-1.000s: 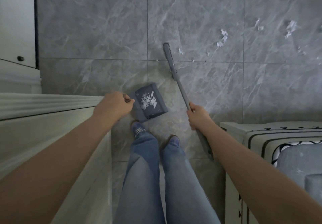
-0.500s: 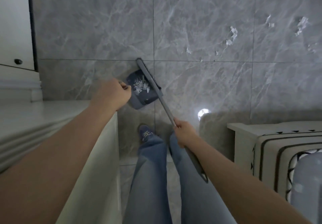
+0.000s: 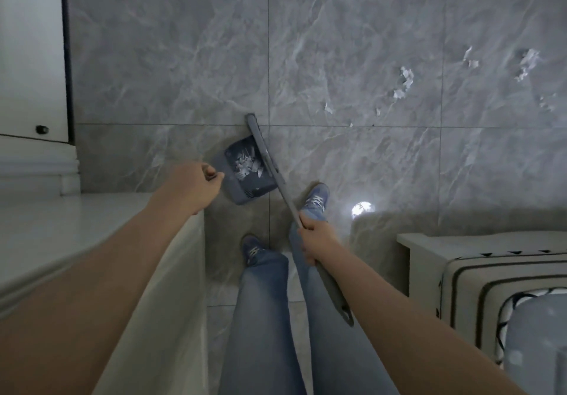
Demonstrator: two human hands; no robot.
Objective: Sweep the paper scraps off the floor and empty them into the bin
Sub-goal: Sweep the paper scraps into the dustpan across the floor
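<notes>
Grip first: the right hand (image 3: 317, 241) is wrapped round the broom (image 3: 277, 176) handle, its head lying along the dustpan's (image 3: 245, 173) far edge. The left hand (image 3: 191, 184) is curled at the dustpan's near-left corner, presumably on a handle I cannot see. Scraps (image 3: 247, 167) already sit inside the dustpan, so part of the sweeping looks done. More scraps (image 3: 405, 83) lie on the floor (image 3: 171, 66) well beyond the dustpan, to its far right. Those remain, and so does the emptying; no bin is in view.
</notes>
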